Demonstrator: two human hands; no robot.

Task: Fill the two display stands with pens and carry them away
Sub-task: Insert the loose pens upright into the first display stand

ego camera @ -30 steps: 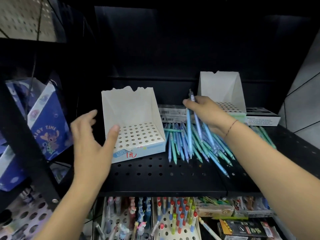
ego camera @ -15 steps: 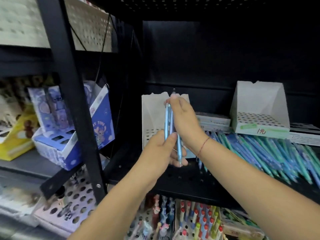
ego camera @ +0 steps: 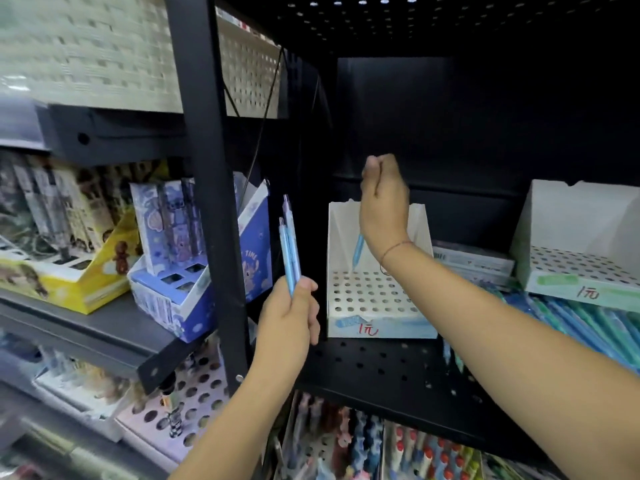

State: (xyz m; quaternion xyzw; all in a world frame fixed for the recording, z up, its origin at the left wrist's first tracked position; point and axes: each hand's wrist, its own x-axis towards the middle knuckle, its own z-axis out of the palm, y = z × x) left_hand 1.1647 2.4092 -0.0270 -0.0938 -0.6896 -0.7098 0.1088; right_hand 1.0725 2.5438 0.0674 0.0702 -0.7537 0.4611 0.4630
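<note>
- Left hand (ego camera: 289, 315), nearest, fingers closed around two blue pens (ego camera: 289, 252) held upright off the shelf's front-left corner; a loose pinch could let one slide down and drop off the edge
- Right hand (ego camera: 382, 209) pinches one pen (ego camera: 357, 252), tip just over the near display stand (ego camera: 377, 306) at the shelf's left side; its empty hole grid is tight, so the tip may miss and skid
- Second display stand (ego camera: 581, 265), also empty, sits toward the right rear
- Loose pens (ego camera: 581, 323), too many to count, lie along the shelf's right edge and may roll off
</note>
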